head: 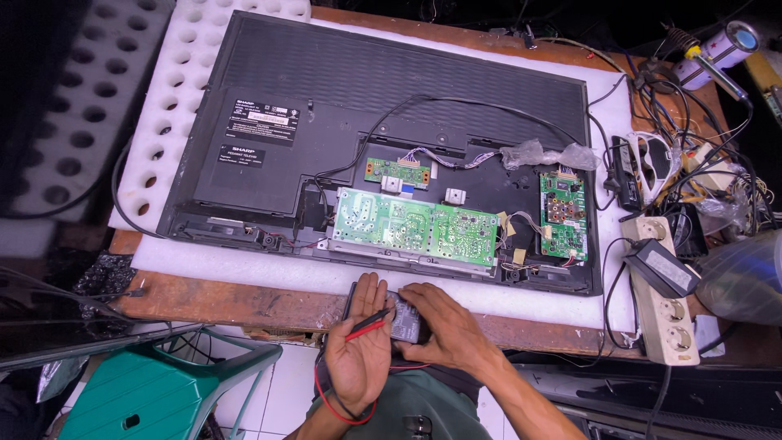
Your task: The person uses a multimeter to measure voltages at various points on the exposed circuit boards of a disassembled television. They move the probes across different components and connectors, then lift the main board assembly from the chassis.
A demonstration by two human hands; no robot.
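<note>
Far left of the fingers: one green plastic stool (155,391) below the surface (244,305), one white perforated foam sheet (175,106) above it.

Left hand (360,350) palm up at the near edge, fingers (368,295) loosely curled around two probes, one red (364,327), one black (376,316), with red lead wire (326,399) looping down past the wrist. Not a tight clamp; more a resting hold.

Right hand (444,330) just beside it, fingers wrapped over a dark multimeter (406,319) that lies between both hands, touching each.

Probably a step of readying the meter. Best done with the probes kept pinched so the tips stay apart, meter face turned up toward the eyes, leads kept clear of the boards.

Just beyond the fingertips – an opened flat-screen television (326,90) face down on white foam, three green circuit boards showing: one small (397,173), one long (415,222), one upright at the right (563,216).

Further right: one white power strip (664,305), one black adapter (661,267), a tangle of cables (700,155) – count unclear.
</note>
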